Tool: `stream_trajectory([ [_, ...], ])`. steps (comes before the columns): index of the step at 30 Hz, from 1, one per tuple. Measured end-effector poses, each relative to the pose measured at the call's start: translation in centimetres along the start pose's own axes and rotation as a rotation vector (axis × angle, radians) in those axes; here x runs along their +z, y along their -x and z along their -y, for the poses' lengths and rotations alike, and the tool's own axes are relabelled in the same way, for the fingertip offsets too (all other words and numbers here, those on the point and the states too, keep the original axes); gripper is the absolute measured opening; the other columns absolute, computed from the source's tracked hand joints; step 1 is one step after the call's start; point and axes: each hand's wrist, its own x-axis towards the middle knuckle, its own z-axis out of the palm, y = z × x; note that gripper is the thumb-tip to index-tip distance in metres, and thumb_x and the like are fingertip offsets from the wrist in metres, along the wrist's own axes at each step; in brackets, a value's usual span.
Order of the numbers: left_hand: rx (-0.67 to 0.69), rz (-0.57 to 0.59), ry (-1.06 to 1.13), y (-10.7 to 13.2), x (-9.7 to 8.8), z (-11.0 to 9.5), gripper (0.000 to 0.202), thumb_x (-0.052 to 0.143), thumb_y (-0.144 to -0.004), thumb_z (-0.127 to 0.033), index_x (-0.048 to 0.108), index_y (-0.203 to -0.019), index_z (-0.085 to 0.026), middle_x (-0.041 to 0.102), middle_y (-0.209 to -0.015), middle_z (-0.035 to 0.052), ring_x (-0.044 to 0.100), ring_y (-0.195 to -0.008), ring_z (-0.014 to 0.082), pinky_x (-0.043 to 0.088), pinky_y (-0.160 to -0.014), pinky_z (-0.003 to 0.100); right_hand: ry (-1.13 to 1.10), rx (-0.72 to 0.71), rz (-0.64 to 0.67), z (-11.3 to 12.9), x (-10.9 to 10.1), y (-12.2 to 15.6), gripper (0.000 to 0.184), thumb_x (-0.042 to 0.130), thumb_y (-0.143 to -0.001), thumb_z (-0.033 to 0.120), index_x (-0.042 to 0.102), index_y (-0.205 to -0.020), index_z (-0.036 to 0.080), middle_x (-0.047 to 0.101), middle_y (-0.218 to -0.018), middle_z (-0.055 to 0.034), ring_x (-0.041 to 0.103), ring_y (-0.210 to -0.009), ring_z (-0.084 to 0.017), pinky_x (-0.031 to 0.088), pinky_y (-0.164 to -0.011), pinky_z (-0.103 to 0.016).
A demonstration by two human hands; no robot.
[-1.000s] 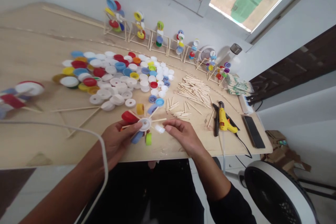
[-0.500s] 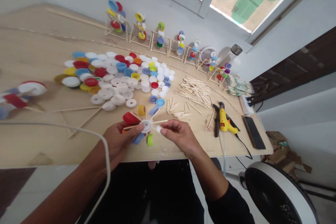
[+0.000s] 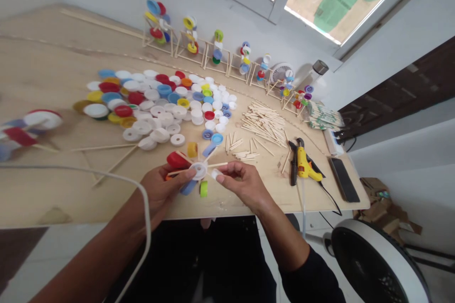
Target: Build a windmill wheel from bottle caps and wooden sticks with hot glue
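Observation:
My left hand (image 3: 163, 189) is closed on a bottle-cap wheel, its thumb on the white round hub (image 3: 200, 170). Wooden sticks fan out from that hub. Several of them carry caps, among them a red cap (image 3: 177, 160), a yellow cap (image 3: 192, 149), a blue cap (image 3: 187, 187) and a green cap (image 3: 204, 189). On the wheel's right side, my right hand (image 3: 245, 182) pinches a small white bottle cap (image 3: 214, 174) beside a bare stick (image 3: 217, 165). Whether cap and stick touch is hard to tell.
Loose bottle caps (image 3: 152, 104) lie in a heap beyond my hands. Wooden sticks (image 3: 265, 123) are piled right of them. A yellow glue gun (image 3: 304, 163) and phone (image 3: 344, 180) lie at right. Finished wheels on stick frames (image 3: 216, 59) line the wall. A cable (image 3: 144, 199) crosses my left arm.
Almost nothing differs. The wheel has shifted very slightly to the right in my left hand; my right hand keeps its pinch on the white cap.

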Motion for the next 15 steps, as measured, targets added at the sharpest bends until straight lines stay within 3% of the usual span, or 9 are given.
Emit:
stream_trajectory([
  [5, 0.001, -0.011, -0.004, -0.3, -0.4, 0.0, 0.044, 0.096, -0.033, -0.021, 0.076, -0.072, -0.015, 0.078, -0.069, 0.0058, 0.073, -0.072, 0.0203, 0.055, -0.07, 0.025, 0.02, -0.018, -0.008, 0.3, 0.0, 0.3, 0.034, 0.083, -0.07, 0.048, 0.075, -0.091, 0.021, 0.073, -0.086, -0.0018, 0.066, -0.082, -0.017, 0.052, -0.084, -0.036],
  [9, 0.013, -0.101, 0.042, 0.0, -0.4, -0.5, 0.047, 0.096, -0.033, -0.027, 0.076, -0.074, -0.014, 0.078, -0.07, 0.0072, 0.073, -0.071, 0.0218, 0.057, -0.071, 0.027, 0.091, -0.054, -0.07, 0.8, -1.2, 0.2, 0.034, 0.079, -0.076, 0.046, 0.075, -0.101, 0.022, 0.074, -0.093, -0.003, 0.067, -0.088, -0.019, 0.053, -0.085, -0.035],
  [15, 0.023, -0.089, 0.083, -0.2, -1.5, -0.8, 0.047, 0.096, -0.036, -0.034, 0.078, -0.074, -0.013, 0.077, -0.07, 0.0079, 0.072, -0.072, 0.0215, 0.056, -0.065, 0.026, 0.494, -0.245, -0.213, 1.3, -2.5, -2.4, 0.018, 0.069, -0.086, 0.033, 0.073, -0.099, 0.021, 0.075, -0.1, -0.0063, 0.066, -0.097, -0.022, 0.05, -0.091, -0.038],
])
